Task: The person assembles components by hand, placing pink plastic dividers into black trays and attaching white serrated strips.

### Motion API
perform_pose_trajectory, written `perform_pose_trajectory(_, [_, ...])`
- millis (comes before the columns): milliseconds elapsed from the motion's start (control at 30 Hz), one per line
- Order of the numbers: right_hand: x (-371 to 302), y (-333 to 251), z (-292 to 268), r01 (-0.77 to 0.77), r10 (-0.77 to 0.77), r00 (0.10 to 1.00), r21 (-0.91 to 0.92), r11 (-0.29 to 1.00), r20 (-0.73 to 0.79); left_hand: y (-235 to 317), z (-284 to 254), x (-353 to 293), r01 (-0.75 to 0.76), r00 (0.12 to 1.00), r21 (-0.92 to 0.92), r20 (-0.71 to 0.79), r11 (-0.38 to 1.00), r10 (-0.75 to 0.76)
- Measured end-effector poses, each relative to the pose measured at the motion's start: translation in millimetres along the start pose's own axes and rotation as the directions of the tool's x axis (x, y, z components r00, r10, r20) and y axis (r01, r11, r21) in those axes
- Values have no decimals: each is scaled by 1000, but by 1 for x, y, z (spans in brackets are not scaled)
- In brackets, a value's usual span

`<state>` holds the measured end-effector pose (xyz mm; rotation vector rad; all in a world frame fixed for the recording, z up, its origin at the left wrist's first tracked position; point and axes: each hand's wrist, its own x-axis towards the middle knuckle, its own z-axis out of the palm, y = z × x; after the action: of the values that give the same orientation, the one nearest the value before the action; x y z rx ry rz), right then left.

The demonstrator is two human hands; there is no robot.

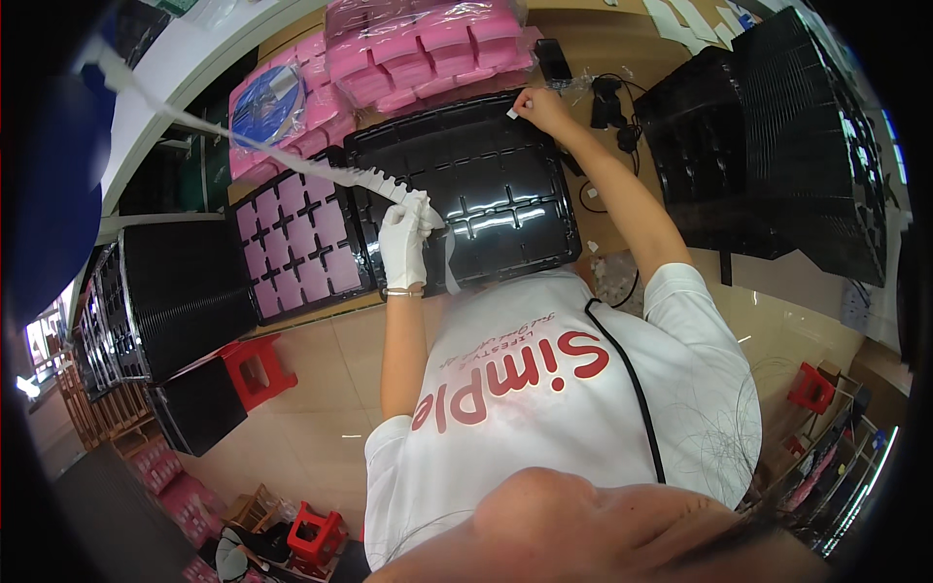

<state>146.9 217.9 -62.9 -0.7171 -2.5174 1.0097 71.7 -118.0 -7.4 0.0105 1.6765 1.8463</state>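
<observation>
My left hand [402,251], in a white glove, is closed on a long white strip of labels [364,181]. The strip stretches up toward the far left, and a short tail of it hangs below the hand. Beneath lies a black plastic tray [505,175] with cross-shaped dividers and no pieces in its compartments. At its far right corner my bare right hand [542,109] pinches a small white label [512,114] close to the rim. Whether the label touches the tray I cannot tell. To the left sits another black tray [340,223] with flat pink pieces [277,219] in its compartments.
Bagged pink blocks [428,53] and a blue round coil [267,105] stand along the back. Tall stacks of black trays rise at right [777,146] and left [185,291]. A black adapter with cable [610,102] lies beside my right arm. A red stool [258,374] stands below left.
</observation>
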Motion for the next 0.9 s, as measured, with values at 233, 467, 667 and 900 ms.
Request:
perform_pose_trajectory(233, [7,-2,10,-94,92,996,-265,960,-20,-2,-1,1,-7,999,29,-50,1000,9])
perform_pose_trajectory(467, [-31,-12,7,62,-49,988,-87,994,145,-4,-3,-3,-35,998,45,-47,998,38])
perform_pose_trajectory(667, [-117,-65,19,-525,102,847,851,13,522,-8,7,-17,-1,994,-39,113,999,5])
perform_pose_trajectory(900, [-159,-141,43,-426,209,905,783,453,371,15,40,-39,156,971,25,180,987,-158])
